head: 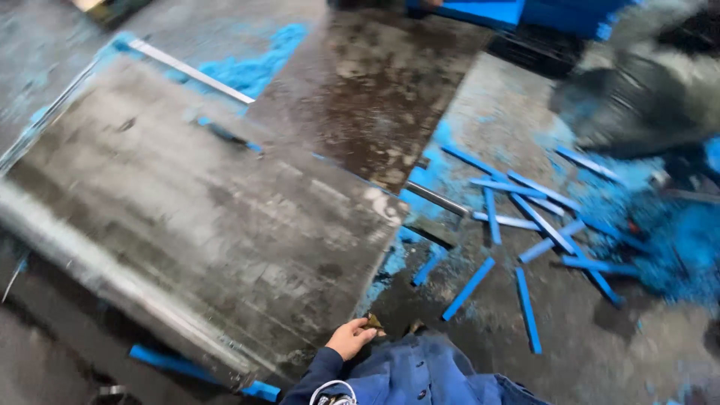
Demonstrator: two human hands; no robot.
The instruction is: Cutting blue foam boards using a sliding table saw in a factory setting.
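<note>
My left hand [350, 337], in a dark blue sleeve, is low in the middle of the view, at the near corner of a large grey metal plate [202, 217]. Its fingers are curled and pinch a small brown piece [373, 322]; blur hides what the piece is. My blue jacket [427, 375] fills the bottom edge beside the hand. My right hand is out of view.
Several blue strips [525, 217] lie scattered on the wet grey floor to the right, with blue dust [675, 240] further right. A darker plate [367, 82] lies behind. Blue powder [247, 67] and a thin metal bar [191, 71] sit at the back left.
</note>
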